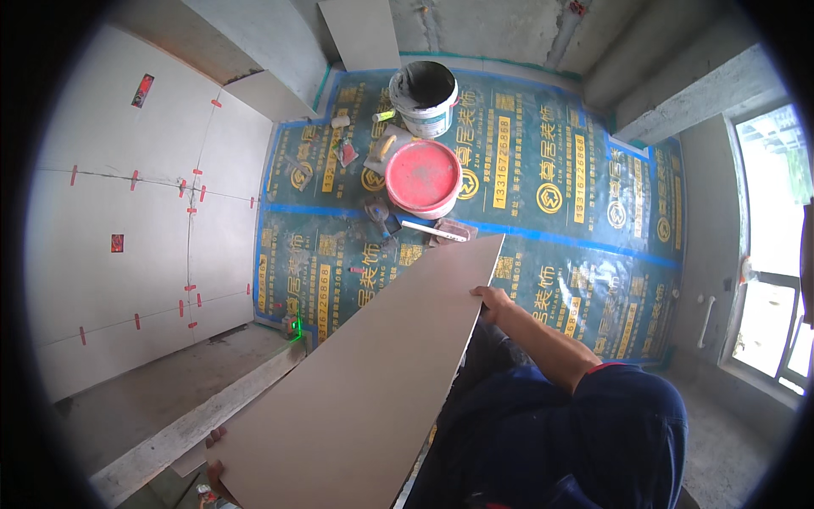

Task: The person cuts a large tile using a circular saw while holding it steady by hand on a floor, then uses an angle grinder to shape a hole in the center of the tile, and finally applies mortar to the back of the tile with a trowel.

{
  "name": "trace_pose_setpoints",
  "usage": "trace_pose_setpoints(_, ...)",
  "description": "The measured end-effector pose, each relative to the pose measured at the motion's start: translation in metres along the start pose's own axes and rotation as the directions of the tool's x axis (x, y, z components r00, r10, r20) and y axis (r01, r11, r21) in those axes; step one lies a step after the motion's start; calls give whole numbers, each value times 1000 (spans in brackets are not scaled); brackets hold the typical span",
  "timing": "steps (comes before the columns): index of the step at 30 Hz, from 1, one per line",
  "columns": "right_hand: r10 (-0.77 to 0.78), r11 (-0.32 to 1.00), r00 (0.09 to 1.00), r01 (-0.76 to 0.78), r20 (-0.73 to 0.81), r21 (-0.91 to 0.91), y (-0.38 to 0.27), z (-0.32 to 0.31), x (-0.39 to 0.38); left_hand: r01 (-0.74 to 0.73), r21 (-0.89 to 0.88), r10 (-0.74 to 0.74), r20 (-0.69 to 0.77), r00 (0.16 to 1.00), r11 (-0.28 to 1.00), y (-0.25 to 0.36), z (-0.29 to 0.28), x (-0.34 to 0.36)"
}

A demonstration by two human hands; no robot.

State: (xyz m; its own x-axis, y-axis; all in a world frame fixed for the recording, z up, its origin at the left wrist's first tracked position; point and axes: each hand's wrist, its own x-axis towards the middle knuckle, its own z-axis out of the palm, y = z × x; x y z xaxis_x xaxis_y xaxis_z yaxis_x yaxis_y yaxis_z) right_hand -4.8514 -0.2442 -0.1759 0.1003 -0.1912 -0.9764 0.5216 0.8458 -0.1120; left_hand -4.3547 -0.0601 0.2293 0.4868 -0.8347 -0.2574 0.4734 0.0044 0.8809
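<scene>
Across the lower middle of the view, above floor level: one large pale panel [365, 365], slanting from lower left up towards the centre, its right-hand long edge beside the person's dark clothing [551, 424]. Hands, two, both closed on the panel: left hand [218, 475] curled round the left edge near the lower corner, partly hidden; right hand [493, 304] gripping the opposite long edge near the far end. Handling, as judged: this diagonal hold suits so broad a sheet; best to keep both hands level with each other in effort, so that the panel does not twist or flex, fingertips firm at the edges, and its bare corners clear of the long pale beam [203, 416] at left and the goods on the floor. Buckets, two: one white bucket [432, 123], dark inside; one red-topped bucket [422, 176], just nearer. Beside these, one yellow-handled trowel [390, 146], one white strip [432, 230], one dark tool [380, 218] of unclear kind. Floor covering [526, 229], green, printed, with blue tape. Left wall: at least four mounted panels [110, 204], about fifteen red clips [134, 180], two dark-and-red labels [117, 243]. Green light [297, 327], one, by the beam's far end. Leaning panel [365, 34], one, at the back.
</scene>
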Motion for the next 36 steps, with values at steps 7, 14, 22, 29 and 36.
trace_pose_setpoints(7,-188,971,979,174,80,163,-68,0,39,40,-7,-40,1,999,999,-53,11,16)
trace_pose_setpoints(14,-214,971,973,202,83,126,-85,30,10,-31,54,31,4,1000,998,-36,10,19)
trace_pose_setpoints(22,-51,994,999,50,13,94,-35,-16,-4,-15,-26,14,-64,998,1000,-24,56,3)
trace_pose_setpoints(29,-123,984,991,115,53,135,-38,-19,-78,-125,-13,125,-8,992,992,7,52,-13)
trace_pose_setpoints(36,-245,967,944,220,222,133,-64,3,-164,-214,-56,218,81,973,975,13,66,-11)
